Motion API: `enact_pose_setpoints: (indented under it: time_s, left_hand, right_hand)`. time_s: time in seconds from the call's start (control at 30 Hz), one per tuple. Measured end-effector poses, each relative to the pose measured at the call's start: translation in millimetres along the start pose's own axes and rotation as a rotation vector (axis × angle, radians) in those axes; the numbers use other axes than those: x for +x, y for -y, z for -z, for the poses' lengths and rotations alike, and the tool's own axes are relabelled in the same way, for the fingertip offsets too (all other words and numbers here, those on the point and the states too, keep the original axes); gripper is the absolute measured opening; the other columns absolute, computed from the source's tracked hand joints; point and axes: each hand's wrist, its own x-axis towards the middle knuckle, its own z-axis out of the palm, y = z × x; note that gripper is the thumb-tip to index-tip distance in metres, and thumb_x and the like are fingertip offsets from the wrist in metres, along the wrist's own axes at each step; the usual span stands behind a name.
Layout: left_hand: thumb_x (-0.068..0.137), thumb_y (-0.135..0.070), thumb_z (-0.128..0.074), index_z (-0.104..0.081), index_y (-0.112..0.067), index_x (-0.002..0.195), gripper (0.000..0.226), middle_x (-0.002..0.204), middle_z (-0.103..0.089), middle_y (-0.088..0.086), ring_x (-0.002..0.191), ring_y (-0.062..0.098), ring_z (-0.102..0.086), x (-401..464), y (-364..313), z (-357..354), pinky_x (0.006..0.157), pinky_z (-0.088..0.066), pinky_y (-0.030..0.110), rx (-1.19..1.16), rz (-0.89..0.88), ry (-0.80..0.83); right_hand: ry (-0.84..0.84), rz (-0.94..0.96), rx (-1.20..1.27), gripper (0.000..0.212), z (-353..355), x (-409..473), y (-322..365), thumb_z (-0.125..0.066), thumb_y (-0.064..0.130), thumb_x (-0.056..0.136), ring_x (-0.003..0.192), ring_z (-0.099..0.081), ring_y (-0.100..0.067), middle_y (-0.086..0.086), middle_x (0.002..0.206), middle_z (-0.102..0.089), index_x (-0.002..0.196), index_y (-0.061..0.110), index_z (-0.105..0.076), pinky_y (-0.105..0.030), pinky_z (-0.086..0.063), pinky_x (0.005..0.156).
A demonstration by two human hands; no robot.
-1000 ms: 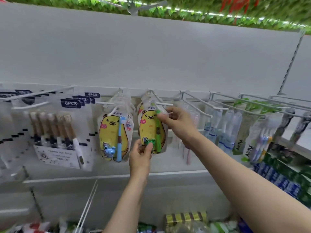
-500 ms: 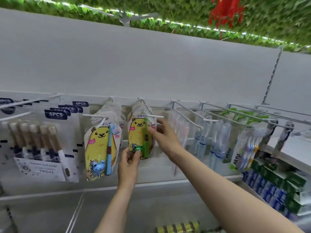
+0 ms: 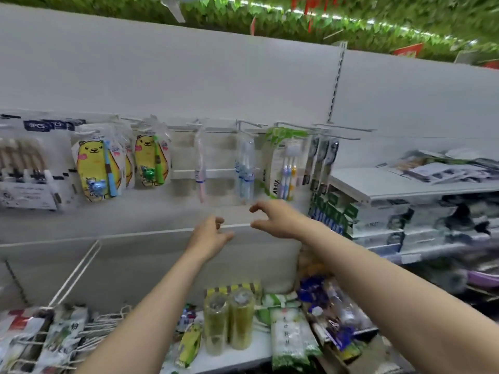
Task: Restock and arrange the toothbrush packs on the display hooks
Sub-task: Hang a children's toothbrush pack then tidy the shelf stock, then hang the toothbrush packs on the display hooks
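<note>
Hanging from white wire display hooks (image 3: pixel 244 125) along a pale grey back panel (image 3: pixel 216 76), the toothbrush packs run in a row: at far left a six-piece pack (image 3: pixel 25 164) with brown-handled brushes, next a yellow bear pack with a blue brush (image 3: pixel 98 164), then a yellow bear pack with a green brush (image 3: pixel 151 157) just beside it, a single pink toothbrush pack (image 3: pixel 200 164) on its own hook, a clear pack of pale blue brushes (image 3: pixel 245 168), a green-topped pack (image 3: pixel 286 163) printed "All-Fix" holding three coloured brushes, and dark-handled brush packs (image 3: pixel 322 160) touching its right side. Both bare arms reach up in front of the panel, below the row and clear of every pack. The left hand (image 3: pixel 209 234) hangs with fingers loosely curled toward the thumb, holding nothing. The right hand (image 3: pixel 278 218) sits just to its right and a little higher, under the pale blue pack, thumb and fingers parted in a loose C with nothing between them. To the right a white shelf (image 3: pixel 405 191) carries flat packets, and stacked boxed goods (image 3: pixel 378 222) sit beneath it. Lower down lies a jumble of stock, among it two yellowish bottles (image 3: pixel 228 322) upright side by side and a green and white packet (image 3: pixel 290 338); motion blur makes the labels there hard to read, so these may be mixed toiletries. Green leaf garland (image 3: pixel 297 20) with small lights runs along the top
</note>
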Motion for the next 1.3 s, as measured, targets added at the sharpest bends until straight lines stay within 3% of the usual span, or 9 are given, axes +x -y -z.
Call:
enact_pose_setpoints:
  time_s: [0.07,0.17,0.37,0.57,0.87,1.3]
  left_hand:
    - [0.083,-0.036,-0.075,-0.054,-0.017,0.129,0.054,0.132,-0.059,0.008,0.118,0.026,-0.058,-26,-47,-22,0.1,-0.047,0.041,0.124,-0.138,0.04]
    - [0.087,-0.044,-0.068,-0.05,-0.022,0.135,0.055,0.137,-0.053,0.004,0.123,0.024,-0.053,-67,-117,-57,0.102,-0.047,0.045,0.296,-0.369,0.062]
    - [0.092,-0.045,-0.061,-0.045,-0.024,0.139,0.054,0.139,-0.05,0.001,0.127,0.022,-0.05,-125,-221,-130,0.103,-0.046,0.045,0.398,-0.636,0.136]
    - [0.093,-0.049,-0.059,-0.043,-0.025,0.14,0.056,0.14,-0.05,0.0,0.125,0.021,-0.051,-135,-295,-208,0.101,-0.046,0.04,0.428,-0.807,0.2]
    - [0.092,-0.051,-0.058,-0.044,-0.024,0.139,0.056,0.139,-0.05,0.0,0.125,0.02,-0.05,-72,-406,-358,0.099,-0.046,0.037,0.4,-0.942,0.219]
    - [0.094,-0.054,-0.053,-0.047,-0.023,0.136,0.053,0.138,-0.051,0.0,0.125,0.019,-0.048,125,-594,-565,0.098,-0.045,0.038,0.304,-0.947,0.219]
  right_hand:
    - [-0.014,-0.003,-0.198,0.047,31,-48,-44,-0.063,0.037,0.096,0.125,-0.054,-0.025,-0.005,0.138,-0.056,0.138,0.019,-0.053,-0.038,-0.045,0.1]
    - [-0.078,-0.065,-0.304,0.045,71,-117,-103,-0.063,0.038,0.095,0.122,-0.055,-0.025,-0.003,0.136,-0.055,0.135,0.021,-0.053,-0.038,-0.047,0.097]
    - [-0.208,-0.239,-0.33,0.049,131,-234,-198,-0.06,0.042,0.097,0.122,-0.054,-0.022,-0.003,0.14,-0.052,0.14,0.02,-0.05,-0.037,-0.047,0.094]
    - [-0.269,-0.357,-0.279,0.05,164,-297,-284,-0.06,0.043,0.097,0.124,-0.053,-0.023,-0.004,0.142,-0.05,0.14,0.02,-0.051,-0.039,-0.047,0.1]
    - [-0.266,-0.439,-0.269,0.047,210,-299,-448,-0.061,0.042,0.096,0.124,-0.054,-0.02,0.001,0.137,-0.056,0.139,0.024,-0.052,-0.036,-0.045,0.102]
    - [-0.348,-0.49,-0.245,0.041,330,-208,-722,-0.058,0.042,0.098,0.126,-0.053,-0.015,0.003,0.136,-0.059,0.134,0.022,-0.058,-0.028,-0.041,0.101]
